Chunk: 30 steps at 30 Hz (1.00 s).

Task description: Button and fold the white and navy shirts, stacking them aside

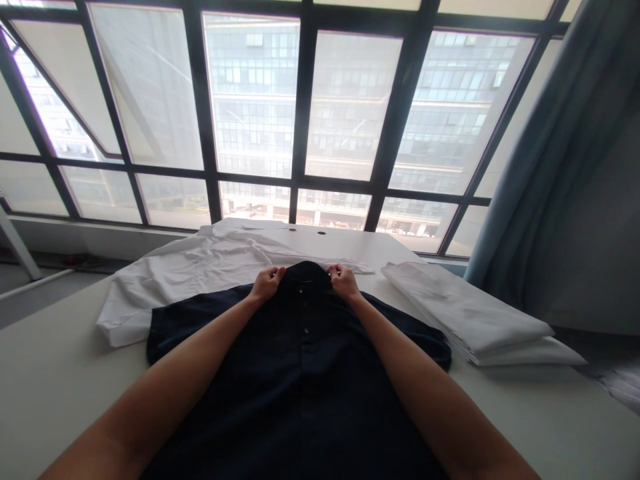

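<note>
A dark navy short-sleeved shirt [300,373] lies spread out with its buttoned front up and its collar pointing away from me. My left hand [269,283] pinches the shirt at the left side of the collar. On the collar's right side, my right hand [343,280] grips the fabric in the same way. Both sleeves spread outward beneath my forearms. A rumpled white garment [185,267] lies behind the shirt and to its left, partly under the left sleeve.
Folded white cloths [470,310] are stacked at the right on the white table [55,373]. Two dark round holes show near the table's far edge. Beyond it stand large framed windows, with a blue-grey curtain [520,167] at the right.
</note>
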Tool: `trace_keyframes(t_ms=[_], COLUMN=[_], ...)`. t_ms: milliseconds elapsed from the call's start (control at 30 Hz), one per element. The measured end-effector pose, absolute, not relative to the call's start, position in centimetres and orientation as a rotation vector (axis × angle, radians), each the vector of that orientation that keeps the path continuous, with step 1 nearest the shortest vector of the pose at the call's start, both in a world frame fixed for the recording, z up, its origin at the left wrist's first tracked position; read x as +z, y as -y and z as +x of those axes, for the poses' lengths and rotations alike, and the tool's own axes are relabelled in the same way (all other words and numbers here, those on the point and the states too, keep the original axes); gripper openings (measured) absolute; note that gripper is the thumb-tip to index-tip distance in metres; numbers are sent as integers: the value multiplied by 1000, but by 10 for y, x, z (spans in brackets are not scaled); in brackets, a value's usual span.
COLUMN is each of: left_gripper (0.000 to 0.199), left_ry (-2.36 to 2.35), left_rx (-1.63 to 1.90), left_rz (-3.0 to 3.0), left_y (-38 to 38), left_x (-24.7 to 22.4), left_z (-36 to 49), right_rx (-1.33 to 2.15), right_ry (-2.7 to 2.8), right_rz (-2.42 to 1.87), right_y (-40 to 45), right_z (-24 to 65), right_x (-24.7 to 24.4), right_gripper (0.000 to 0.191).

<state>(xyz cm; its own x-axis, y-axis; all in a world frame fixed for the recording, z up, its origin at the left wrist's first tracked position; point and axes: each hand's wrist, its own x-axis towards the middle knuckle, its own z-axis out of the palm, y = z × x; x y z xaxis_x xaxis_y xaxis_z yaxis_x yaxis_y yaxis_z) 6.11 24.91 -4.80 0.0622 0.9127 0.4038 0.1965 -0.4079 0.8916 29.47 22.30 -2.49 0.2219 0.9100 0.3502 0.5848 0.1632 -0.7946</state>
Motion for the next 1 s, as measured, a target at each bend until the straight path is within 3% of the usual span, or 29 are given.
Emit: trace_keyframes(t_ms=[133, 300, 467, 667, 800, 900, 1000], left_gripper=[47, 55, 60, 50, 33, 15, 15], left_ry=[-1034, -974, -967, -1044, -1028, -1140, -1224], left_rx=[1404, 1386, 1350, 1433, 1305, 1320, 1415], left_rz=[1655, 1491, 1486, 1727, 2073, 2240, 2348], left_y=[-249, -251, -253, -249, -245, -245, -246], left_x=[-48, -47, -43, -37, -35, -34, -36], left_z=[63, 61, 56, 54, 52, 51, 52], right_rx=[479, 453, 676, 954, 1104, 1202, 1286], right_ry=[1509, 1525, 1464, 1478, 1449, 1438, 1455], right_rz=[-1406, -1476, -1463, -1372, -1322, -1263, -1202], right_y=[-221, -227, -229, -221, -214, -207, -201], right_z=[294, 296, 305, 315, 320, 319, 316], right_x=[-26, -27, -23, -14, -10, -6, -3], right_gripper=[51, 28, 22, 18, 17, 20, 28])
